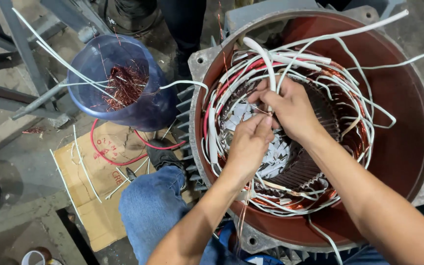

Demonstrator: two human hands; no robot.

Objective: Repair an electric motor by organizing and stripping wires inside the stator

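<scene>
Pinching 1 white sleeved lead (pixel 270 73) running up from both fingertips: left hand (pixel 249 142) below, right hand (pixel 290 109) above, inside the motor stator (pixel 403 98).

- Motor housing (pixel 398 98): cast metal, matt red-brown paint inside.
- Windings (pixel 354 142): glossy copper wire in smooth white sleeves (pixel 266 64).
- Bucket (pixel 99 59): shiny blue plastic.
- Cardboard (pixel 99 186): rough, matt paper.
- Jeans (pixel 148 206): blue denim cloth.

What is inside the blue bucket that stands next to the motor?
The blue bucket holds a heap of copper wire scraps, and white tubes lean across its rim. The heap covers the bottom.
</scene>
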